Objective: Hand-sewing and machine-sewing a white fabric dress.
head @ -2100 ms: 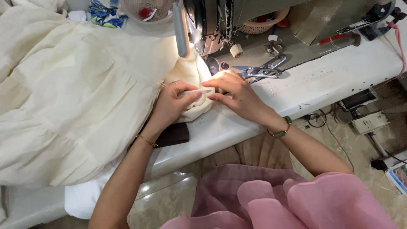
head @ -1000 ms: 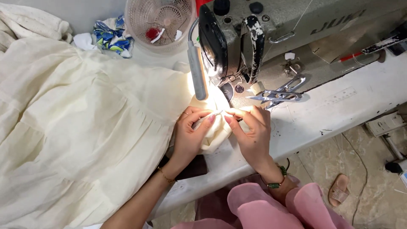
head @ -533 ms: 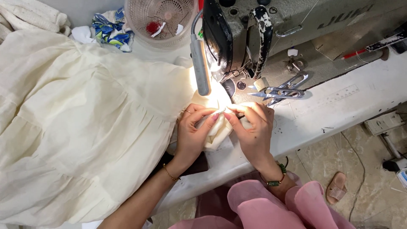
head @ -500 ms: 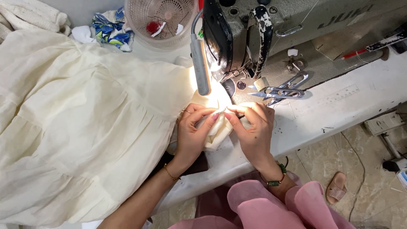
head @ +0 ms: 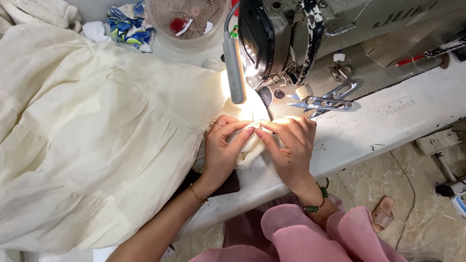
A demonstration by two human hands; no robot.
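Note:
A large cream gathered garment (head: 97,136) spreads over the left of the white sewing table (head: 383,121). My left hand (head: 222,153) and my right hand (head: 290,145) meet just in front of the sewing machine's needle area (head: 264,90). Both pinch a small folded edge of the cream fabric (head: 251,143) between thumb and fingertips, under the bright machine lamp (head: 234,68). The left wrist wears a thin gold bracelet, the right wrist a green beaded band.
Metal thread snips (head: 325,101) lie on the machine bed right of my hands. A pink mesh basket (head: 187,19) and a blue patterned cloth (head: 128,24) sit at the back. Pink fabric (head: 310,237) covers my lap; a sandal (head: 382,219) lies on the tiled floor.
My hands slid from the table's middle up to the needle area, still pinching the fabric edge. The view shifted down, showing more of the machine head.

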